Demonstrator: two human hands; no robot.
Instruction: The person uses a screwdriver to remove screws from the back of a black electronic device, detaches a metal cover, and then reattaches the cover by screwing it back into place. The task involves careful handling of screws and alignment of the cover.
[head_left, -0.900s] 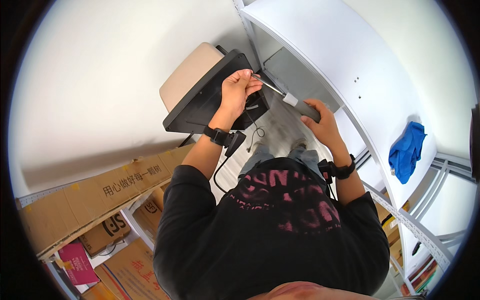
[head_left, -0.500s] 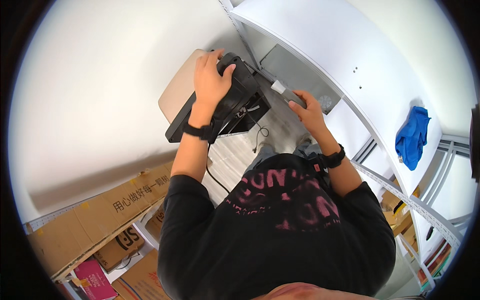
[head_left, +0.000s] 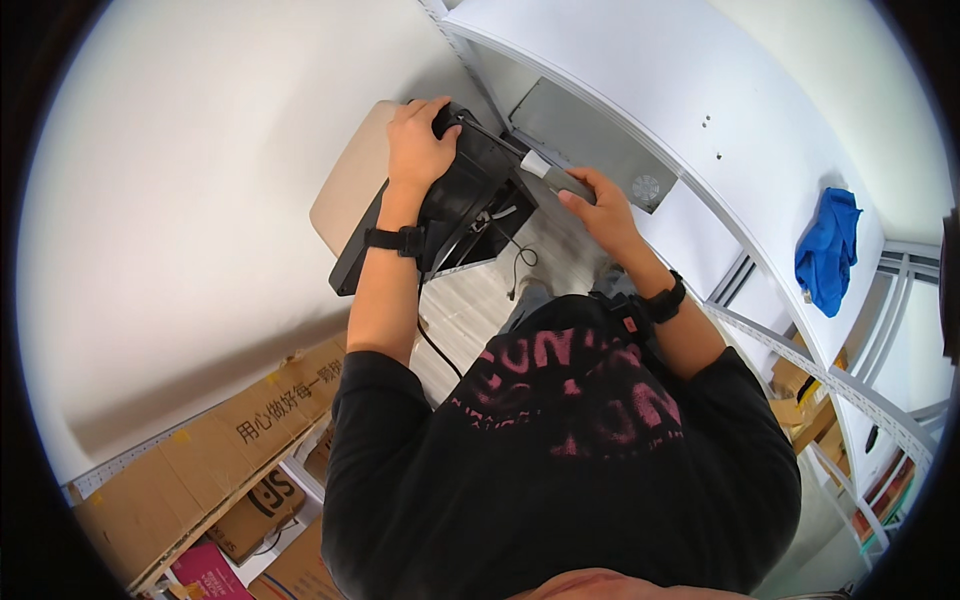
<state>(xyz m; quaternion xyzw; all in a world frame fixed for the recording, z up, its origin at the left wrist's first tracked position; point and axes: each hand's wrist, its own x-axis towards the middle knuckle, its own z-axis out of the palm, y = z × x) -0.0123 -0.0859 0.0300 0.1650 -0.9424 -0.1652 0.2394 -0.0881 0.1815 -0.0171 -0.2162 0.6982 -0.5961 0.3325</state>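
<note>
My left hand (head_left: 418, 148) grips the top of a black box-shaped device (head_left: 455, 205) with loose cables hanging from it, which sits on a beige stool seat (head_left: 345, 185). My right hand (head_left: 600, 205) is closed around the grey handle of a screwdriver (head_left: 545, 170), whose thin shaft points left into the upper edge of the black device. Both wrists wear black bands. The screwdriver tip is hidden against the device.
A white table (head_left: 700, 110) curves across the upper right, with a blue cloth (head_left: 828, 250) on it and a grey metal case (head_left: 585, 140) under it. Cardboard boxes (head_left: 250, 440) on a shelf stand at lower left. A white wall fills the left.
My left hand moved from the device's right corner up onto its top. The right hand with the screwdriver moved closer to the device, and the view shifted.
</note>
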